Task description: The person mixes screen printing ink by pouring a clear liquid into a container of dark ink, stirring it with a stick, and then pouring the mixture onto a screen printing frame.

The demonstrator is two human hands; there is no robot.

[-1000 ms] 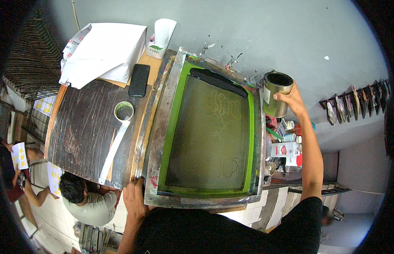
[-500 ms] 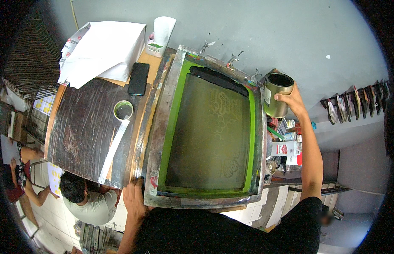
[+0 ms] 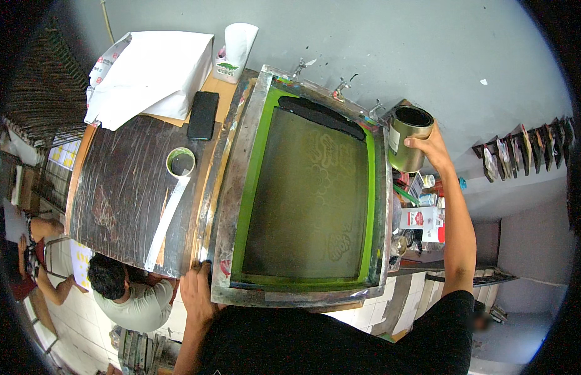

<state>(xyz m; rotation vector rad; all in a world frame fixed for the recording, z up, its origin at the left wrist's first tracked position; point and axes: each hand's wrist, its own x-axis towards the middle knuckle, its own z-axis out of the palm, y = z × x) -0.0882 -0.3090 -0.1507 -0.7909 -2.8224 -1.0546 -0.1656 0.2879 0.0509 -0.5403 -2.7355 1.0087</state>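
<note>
My right hand (image 3: 432, 149) is wrapped around a metal can (image 3: 408, 150), its thumb across the near side. The can is upright and open-topped, with a dark inside, just off the far right corner of a screen-printing frame (image 3: 223, 250). Inside the frame, a green border surrounds a dark mesh (image 3: 303, 206) with faint curved patterns. A thick band of black ink (image 3: 322, 117) lies along the mesh's far end. At the frame's near left corner, my left hand (image 3: 197, 289) has its fingers bent over the table's near edge; the fingertips are partly hidden.
Left of the frame, the dark tabletop (image 3: 125, 187) holds a small cup (image 3: 180, 162), a white strip (image 3: 167, 224), a phone (image 3: 203, 116) and a white paper bundle (image 3: 156, 72). Bottles and jars (image 3: 425, 215) crowd the right side. A person (image 3: 137, 297) sits low at the near left.
</note>
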